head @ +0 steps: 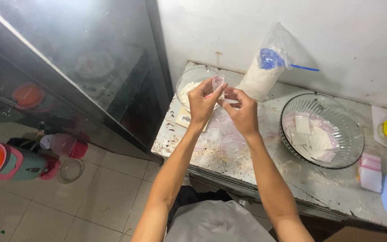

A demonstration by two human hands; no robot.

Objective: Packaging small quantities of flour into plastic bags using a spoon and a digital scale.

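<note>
1. Left hand (201, 104) and right hand (242, 112) meet at upper centre of the frame, both pinching a small clear zip bag (217, 82) held upright, its long axis vertical.
2. The left hand's fingers reach higher up the bag.
3. Behind the bag: a glass bowl of white powder (193, 83).
4. Right of frame: a larger glass bowl of filled sachets (321, 130) on the worn table (247, 161).
</note>
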